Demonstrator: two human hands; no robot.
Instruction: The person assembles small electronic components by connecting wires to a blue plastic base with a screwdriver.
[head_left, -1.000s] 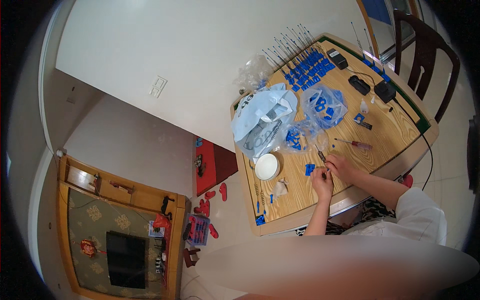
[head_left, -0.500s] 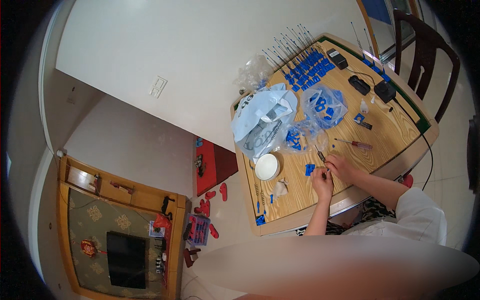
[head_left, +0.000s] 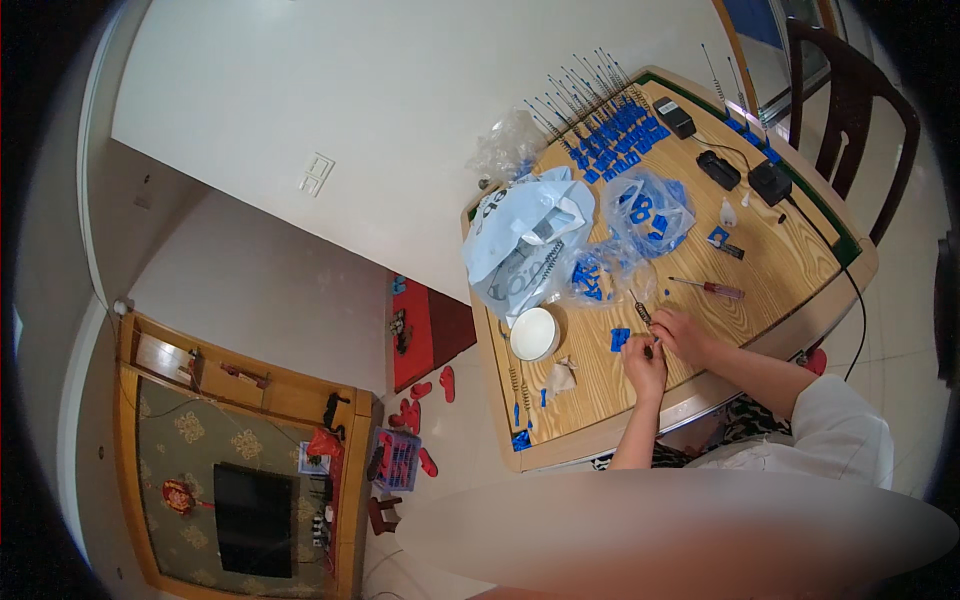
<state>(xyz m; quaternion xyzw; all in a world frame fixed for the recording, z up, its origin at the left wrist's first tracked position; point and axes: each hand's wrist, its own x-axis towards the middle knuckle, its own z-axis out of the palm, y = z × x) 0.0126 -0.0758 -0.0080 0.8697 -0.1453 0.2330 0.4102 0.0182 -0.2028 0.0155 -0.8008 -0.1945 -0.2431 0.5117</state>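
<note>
Fingers [head_left: 662, 327] of the left hand [head_left: 645, 370] and right hand [head_left: 684, 338] gather right of centre, their exact grip impossible to tell. A spring [head_left: 642, 312] slants upward and slightly left from them, nearer the right hand, lower end hidden; blue parts [head_left: 620, 340] lie left on the bench [head_left: 785, 275].

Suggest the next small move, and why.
Perhaps tilt the spring by the right hand slightly: its near end runs out of sight where that hand meets the left hand, so that end can't be checked.
</note>
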